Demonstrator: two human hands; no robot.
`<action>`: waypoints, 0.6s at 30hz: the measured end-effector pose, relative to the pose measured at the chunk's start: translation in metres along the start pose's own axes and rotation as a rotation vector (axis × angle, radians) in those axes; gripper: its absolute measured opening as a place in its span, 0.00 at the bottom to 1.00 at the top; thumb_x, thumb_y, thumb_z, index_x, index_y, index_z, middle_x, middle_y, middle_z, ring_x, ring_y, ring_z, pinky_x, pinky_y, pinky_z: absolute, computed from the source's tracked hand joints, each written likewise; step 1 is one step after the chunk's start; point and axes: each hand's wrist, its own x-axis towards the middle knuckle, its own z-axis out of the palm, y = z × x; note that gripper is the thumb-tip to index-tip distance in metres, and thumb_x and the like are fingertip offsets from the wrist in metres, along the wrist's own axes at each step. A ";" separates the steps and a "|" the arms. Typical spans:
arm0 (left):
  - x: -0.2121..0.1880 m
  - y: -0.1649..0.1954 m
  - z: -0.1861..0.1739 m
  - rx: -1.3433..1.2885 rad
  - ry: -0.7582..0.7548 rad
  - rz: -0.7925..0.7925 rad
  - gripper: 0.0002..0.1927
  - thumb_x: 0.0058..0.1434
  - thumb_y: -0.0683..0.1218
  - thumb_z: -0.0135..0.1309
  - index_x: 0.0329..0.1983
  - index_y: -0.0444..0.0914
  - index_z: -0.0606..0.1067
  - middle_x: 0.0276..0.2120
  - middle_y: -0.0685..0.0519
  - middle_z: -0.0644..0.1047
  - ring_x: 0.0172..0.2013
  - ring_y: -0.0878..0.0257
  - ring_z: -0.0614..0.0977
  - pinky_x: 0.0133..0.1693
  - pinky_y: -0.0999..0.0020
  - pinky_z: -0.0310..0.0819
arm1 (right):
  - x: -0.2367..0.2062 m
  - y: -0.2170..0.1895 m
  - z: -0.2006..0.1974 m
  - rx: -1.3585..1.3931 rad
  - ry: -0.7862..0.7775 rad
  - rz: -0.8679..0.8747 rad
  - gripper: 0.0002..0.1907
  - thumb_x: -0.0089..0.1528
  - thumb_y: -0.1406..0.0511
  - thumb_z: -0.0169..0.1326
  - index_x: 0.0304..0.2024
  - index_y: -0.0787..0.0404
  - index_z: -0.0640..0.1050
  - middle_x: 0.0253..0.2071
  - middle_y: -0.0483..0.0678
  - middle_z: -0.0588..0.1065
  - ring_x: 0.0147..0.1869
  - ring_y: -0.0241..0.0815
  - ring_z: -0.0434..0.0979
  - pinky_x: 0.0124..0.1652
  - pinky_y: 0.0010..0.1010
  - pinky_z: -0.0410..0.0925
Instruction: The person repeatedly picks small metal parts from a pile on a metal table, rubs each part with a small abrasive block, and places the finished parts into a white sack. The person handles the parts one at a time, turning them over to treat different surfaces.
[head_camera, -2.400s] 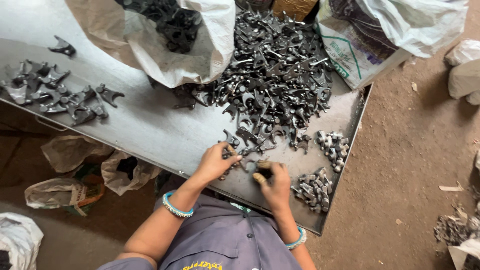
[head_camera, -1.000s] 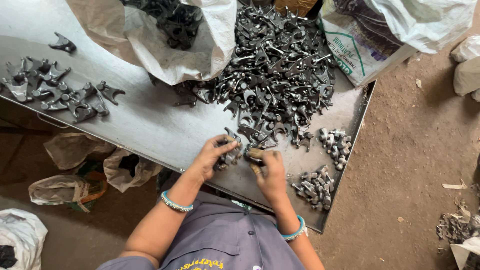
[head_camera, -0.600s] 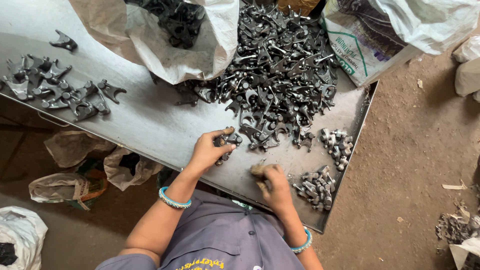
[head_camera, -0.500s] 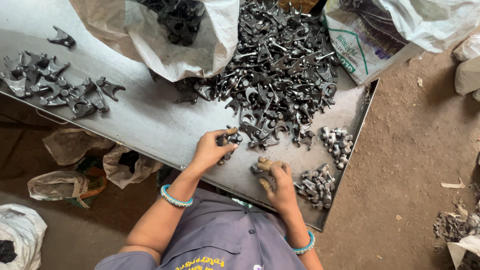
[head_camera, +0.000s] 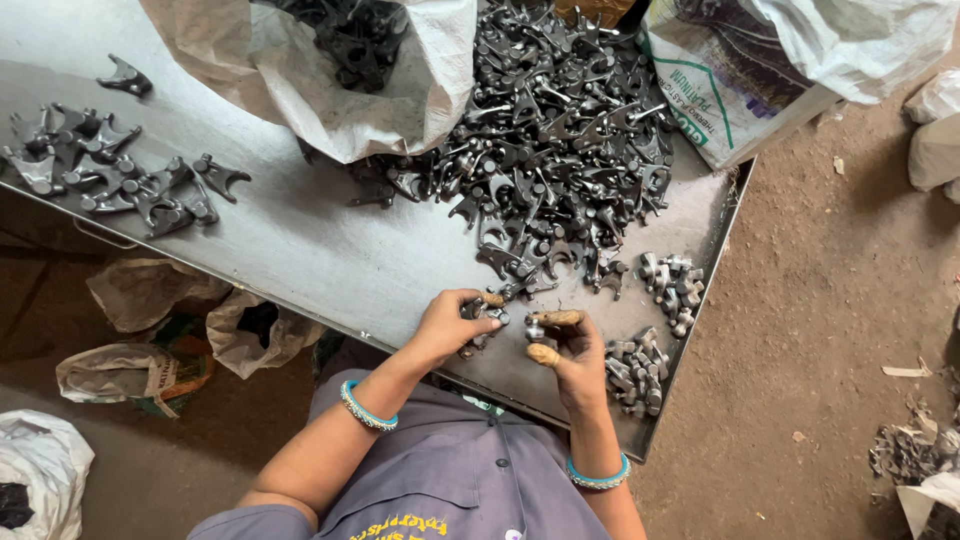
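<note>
Close together over the steel table's near edge: left hand curled around a small forged metal part, right hand pinching another at fingertips, presumably for inspection; sorted cluster just beside, unsorted heap beyond.

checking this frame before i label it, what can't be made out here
Head view only:
- The small metal part in the left hand: fingers cover most of it, shape unclear.
- The piece at the right hand: too small to identify.
- Contents of the open white sack: dark parts inside, cut off by the top edge.
- Printed bag: its contents are hidden by its own wall.
</note>
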 end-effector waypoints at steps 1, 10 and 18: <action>0.001 -0.001 0.003 -0.099 -0.026 -0.020 0.18 0.51 0.41 0.68 0.46 0.35 0.82 0.29 0.53 0.81 0.26 0.69 0.79 0.28 0.71 0.75 | -0.002 0.001 -0.004 0.098 -0.003 0.010 0.25 0.51 0.75 0.70 0.49 0.63 0.75 0.49 0.51 0.78 0.52 0.45 0.79 0.53 0.35 0.72; -0.001 -0.002 0.010 -0.607 -0.210 -0.183 0.13 0.58 0.40 0.64 0.46 0.34 0.82 0.30 0.55 0.81 0.27 0.70 0.80 0.28 0.75 0.77 | 0.003 0.007 -0.023 0.611 0.075 0.201 0.23 0.60 0.70 0.64 0.57 0.61 0.75 0.49 0.53 0.79 0.52 0.50 0.81 0.51 0.45 0.74; -0.007 0.008 0.006 -0.775 -0.269 -0.323 0.19 0.63 0.56 0.60 0.47 0.38 0.78 0.31 0.53 0.82 0.24 0.65 0.82 0.22 0.73 0.75 | 0.001 -0.009 0.013 0.196 -0.031 0.056 0.20 0.63 0.71 0.61 0.57 0.70 0.77 0.50 0.58 0.80 0.47 0.46 0.82 0.47 0.36 0.73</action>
